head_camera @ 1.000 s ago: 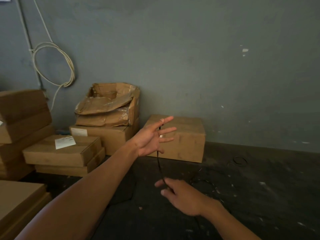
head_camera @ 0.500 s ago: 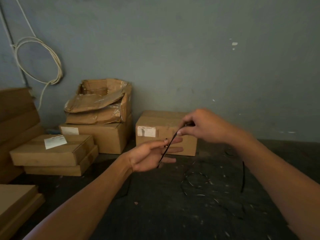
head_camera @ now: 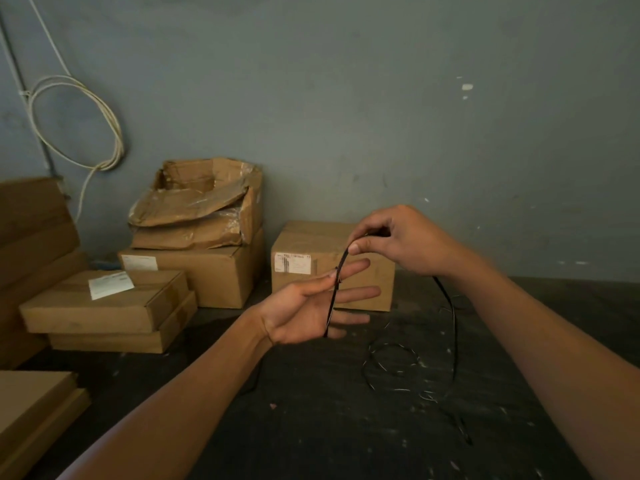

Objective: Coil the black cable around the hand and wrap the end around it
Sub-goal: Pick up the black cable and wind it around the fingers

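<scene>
My left hand [head_camera: 304,315] is held out palm up at the centre, fingers straight and spread. A thin black cable [head_camera: 332,299] runs across its fingers, pinned near the thumb, from the little-finger side up to my right hand [head_camera: 398,244]. That hand pinches the cable between thumb and forefinger just above the left fingertips. From the right hand the cable drops behind my wrist, hangs down to the dark floor and lies there in loose loops [head_camera: 391,365].
Cardboard boxes stand against the grey wall: one [head_camera: 311,244] right behind my hands, a crushed open one [head_camera: 197,209] on a stack to the left, flat boxes [head_camera: 104,303] further left. A white cable loop [head_camera: 72,123] hangs on the wall.
My right hand rose from low near the floor to above the left fingertips, drawing the cable up across the left hand. The left hand lowered slightly and turned palm up.
</scene>
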### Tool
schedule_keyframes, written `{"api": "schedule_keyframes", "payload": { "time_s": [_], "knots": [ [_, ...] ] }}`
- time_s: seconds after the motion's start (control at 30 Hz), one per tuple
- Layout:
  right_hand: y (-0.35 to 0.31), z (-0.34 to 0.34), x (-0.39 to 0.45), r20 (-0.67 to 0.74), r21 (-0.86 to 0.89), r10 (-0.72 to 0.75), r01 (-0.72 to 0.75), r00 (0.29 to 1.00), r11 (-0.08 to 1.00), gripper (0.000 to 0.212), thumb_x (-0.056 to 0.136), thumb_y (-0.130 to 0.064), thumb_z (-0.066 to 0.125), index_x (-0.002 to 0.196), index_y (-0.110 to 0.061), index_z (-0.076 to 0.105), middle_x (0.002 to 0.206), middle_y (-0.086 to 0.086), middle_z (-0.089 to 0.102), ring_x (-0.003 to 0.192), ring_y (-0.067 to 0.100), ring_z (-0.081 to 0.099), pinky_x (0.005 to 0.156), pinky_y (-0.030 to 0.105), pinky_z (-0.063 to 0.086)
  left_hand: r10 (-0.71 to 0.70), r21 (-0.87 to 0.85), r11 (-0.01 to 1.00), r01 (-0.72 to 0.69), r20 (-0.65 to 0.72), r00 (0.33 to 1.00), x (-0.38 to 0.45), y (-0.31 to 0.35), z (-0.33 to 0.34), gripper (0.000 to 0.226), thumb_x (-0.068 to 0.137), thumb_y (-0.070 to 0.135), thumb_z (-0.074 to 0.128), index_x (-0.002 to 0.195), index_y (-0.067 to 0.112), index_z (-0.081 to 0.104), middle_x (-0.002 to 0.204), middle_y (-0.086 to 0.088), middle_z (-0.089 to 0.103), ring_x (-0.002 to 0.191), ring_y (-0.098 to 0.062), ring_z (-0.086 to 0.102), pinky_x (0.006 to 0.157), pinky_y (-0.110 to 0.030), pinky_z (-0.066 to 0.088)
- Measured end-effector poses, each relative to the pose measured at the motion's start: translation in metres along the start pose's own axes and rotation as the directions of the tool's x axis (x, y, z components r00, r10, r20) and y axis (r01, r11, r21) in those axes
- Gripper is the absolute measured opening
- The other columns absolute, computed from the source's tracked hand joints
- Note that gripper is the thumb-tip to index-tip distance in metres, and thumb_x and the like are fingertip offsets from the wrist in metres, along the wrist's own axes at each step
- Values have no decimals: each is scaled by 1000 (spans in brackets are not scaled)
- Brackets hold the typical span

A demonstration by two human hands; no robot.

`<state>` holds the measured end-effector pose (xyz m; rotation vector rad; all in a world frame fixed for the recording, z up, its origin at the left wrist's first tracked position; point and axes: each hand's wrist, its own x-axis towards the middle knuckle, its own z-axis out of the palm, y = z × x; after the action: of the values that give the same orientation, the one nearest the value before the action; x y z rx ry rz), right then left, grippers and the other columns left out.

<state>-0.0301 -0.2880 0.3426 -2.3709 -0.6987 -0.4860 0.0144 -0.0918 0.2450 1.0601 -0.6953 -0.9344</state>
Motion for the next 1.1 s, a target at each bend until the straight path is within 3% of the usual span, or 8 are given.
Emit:
{"api": "schedule_keyframes", "payload": {
  "time_s": [0.17, 0.37, 0.5, 0.6, 0.67, 0.77, 0.93, 1.1],
  "knots": [
    [22, -4, 3, 13, 79, 33, -34, 999, 996, 8, 82, -18, 76, 89, -22, 79, 88, -5, 76, 90, 12, 70, 91, 40, 54, -35, 32, 999, 34, 45, 998, -4, -3, 5, 47, 100, 37, 44, 146, 32, 44, 154, -14, 41, 141, -44, 35, 104, -55, 30],
    [50, 5, -2, 11, 210, 75, -76, 997, 975, 15, 85, -18, 71, 85, -33, 75, 81, -18, 75, 85, -2, 69, 81, 18, 52, -121, 118, 988, 95, 246, 962, -3, 0, 17, 48, 101, 40, 40, 149, 32, 39, 154, -15, 41, 142, -44, 33, 111, -67, 21],
    [71, 43, -23, -86, 352, 147, -108, 985, 930, 18, 96, -6, 56, 97, -10, 73, 91, 18, 72, 77, 16, 66, 70, 32, 54, -13, 53, 999, -4, 324, 946, 5, 16, 27, 49, 102, 39, 35, 151, 33, 34, 152, -13, 44, 138, -42, 39, 107, -68, 26],
    [78, 87, -39, -91, 514, 215, -139, 972, 846, 24, 101, -2, 42, 111, 11, 60, 94, 21, 67, 81, 28, 67, 70, 38, 58, 87, 16, 995, -94, 261, 961, 12, 30, 30, 48, 102, 38, 31, 149, 35, 35, 151, -11, 45, 138, -41, 39, 101, -67, 27],
    [74, 115, -49, -85, 470, 274, -204, 958, 859, 26, 103, -16, 42, 105, -12, 67, 70, -7, 66, 62, 10, 60, 56, 26, 52, 135, -17, 991, -134, 206, 969, 15, 41, 29, 48, 101, 38, 30, 148, 36, 37, 154, -9, 40, 140, -42, 33, 98, -70, 28],
    [65, 146, -60, 26, 410, 265, -252, 964, 877, 22, 102, -34, 41, 101, -42, 62, 58, -12, 51, 52, 7, 45, 47, 21, 39, 193, -10, 981, -194, 151, 970, 20, 58, 24, 48, 99, 38, 32, 147, 37, 37, 156, -10, 35, 140, -44, 32, 97, -69, 29],
    [40, 155, -65, 167, 250, 207, -244, 964, 937, 18, 102, -37, 41, 112, -49, 51, 77, -8, 54, 58, 0, 52, 53, 20, 42, 195, 36, 980, -196, 25, 980, 23, 78, 9, 46, 99, 38, 37, 144, 38, 43, 153, -12, 42, 138, -45, 39, 102, -75, 22],
    [4, 129, -70, 232, -44, 73, -65, 970, 997, 17, 102, -38, 41, 117, -41, 48, 93, -9, 62, 79, 6, 61, 68, 26, 53, 193, 126, 977, -170, -198, 961, 20, 84, -12, 44, 93, 38, 46, 135, 39, 55, 145, -8, 55, 135, -41, 45, 105, -72, 20]
  ]
}}
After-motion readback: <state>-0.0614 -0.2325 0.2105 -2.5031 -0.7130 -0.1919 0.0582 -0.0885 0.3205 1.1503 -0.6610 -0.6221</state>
